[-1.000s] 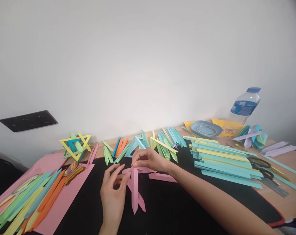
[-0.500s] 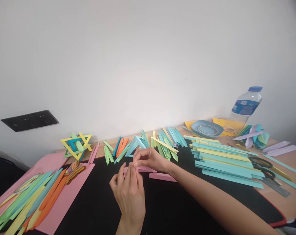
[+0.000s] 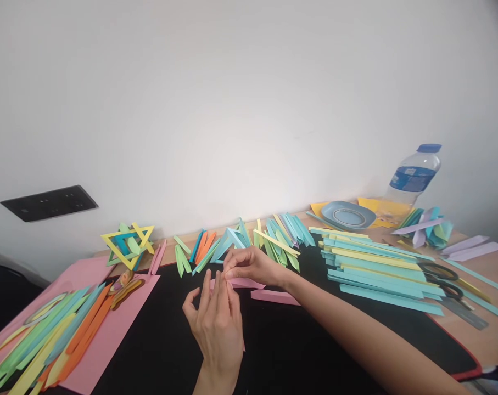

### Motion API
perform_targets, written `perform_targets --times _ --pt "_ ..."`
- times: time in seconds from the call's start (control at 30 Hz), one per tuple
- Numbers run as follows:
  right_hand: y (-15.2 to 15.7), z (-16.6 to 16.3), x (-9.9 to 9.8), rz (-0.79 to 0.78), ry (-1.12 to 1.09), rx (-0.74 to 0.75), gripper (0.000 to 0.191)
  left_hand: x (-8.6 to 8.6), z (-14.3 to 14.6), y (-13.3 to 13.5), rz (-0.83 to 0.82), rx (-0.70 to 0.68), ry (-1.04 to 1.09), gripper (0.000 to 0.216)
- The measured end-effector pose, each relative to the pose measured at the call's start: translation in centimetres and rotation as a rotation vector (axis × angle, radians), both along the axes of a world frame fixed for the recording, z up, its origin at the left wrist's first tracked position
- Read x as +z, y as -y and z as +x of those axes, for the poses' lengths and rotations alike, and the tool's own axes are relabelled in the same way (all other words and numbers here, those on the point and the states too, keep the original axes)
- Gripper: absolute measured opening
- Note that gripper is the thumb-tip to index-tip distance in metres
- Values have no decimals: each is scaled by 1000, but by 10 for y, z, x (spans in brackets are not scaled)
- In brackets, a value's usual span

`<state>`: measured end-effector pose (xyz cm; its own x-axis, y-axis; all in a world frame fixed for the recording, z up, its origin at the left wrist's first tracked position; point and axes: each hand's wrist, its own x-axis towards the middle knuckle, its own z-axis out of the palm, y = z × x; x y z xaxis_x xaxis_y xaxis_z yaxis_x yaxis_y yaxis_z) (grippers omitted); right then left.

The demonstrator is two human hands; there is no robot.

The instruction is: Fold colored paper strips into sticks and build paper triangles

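My right hand (image 3: pixel 249 266) pinches the top of a folded pink paper strip piece (image 3: pixel 244 283) that lies on the black mat (image 3: pixel 306 340). My left hand (image 3: pixel 216 321) covers most of that piece from the near side, its fingertips pressed on the pink paper just below my right fingers. A second pink folded strip (image 3: pixel 273 297) lies flat to the right, beside my right wrist.
Folded green, blue, orange strips (image 3: pixel 240 241) line the wall side. A stack of teal and yellow strips (image 3: pixel 376 269) lies at right, with scissors (image 3: pixel 442 277), a blue dish (image 3: pixel 347 215) and a water bottle (image 3: pixel 413 175). At left lie a pink sheet (image 3: pixel 108 329) with loose strips and a yellow-green paper star (image 3: pixel 127 244).
My left hand moved right from beside the pink piece and now covers it, fingers meeting my right fingers. My right hand stayed in place.
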<state>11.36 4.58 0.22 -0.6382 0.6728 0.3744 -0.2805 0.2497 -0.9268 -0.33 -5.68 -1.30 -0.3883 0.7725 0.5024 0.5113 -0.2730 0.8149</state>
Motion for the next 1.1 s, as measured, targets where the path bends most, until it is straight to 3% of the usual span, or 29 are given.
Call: perform_targets --times 0.13,0.4,0.57,0.7,0.83,0.97,1.1 --pt "0 0 -4 16 -12 10 23 1 -2 -2 -17 27 -48 12" --pt "1 3 1 45 -12 -1 25 1 -2 0 55 -30 142 15" --pt "-1 24 2 117 60 -151 27 7 -21 9 77 3 -5 29" --pt "3 38 -1 80 161 -253 30 28 -37 0 38 -109 -106 24" --pt "6 43 -4 62 192 -276 30 47 -50 -19 -157 -334 -176 15" --pt "8 43 -9 74 247 -309 25 46 -65 -32 -318 -400 -91 22" --pt "11 41 -16 112 320 -323 20 36 -70 -40 -355 -525 -118 20"
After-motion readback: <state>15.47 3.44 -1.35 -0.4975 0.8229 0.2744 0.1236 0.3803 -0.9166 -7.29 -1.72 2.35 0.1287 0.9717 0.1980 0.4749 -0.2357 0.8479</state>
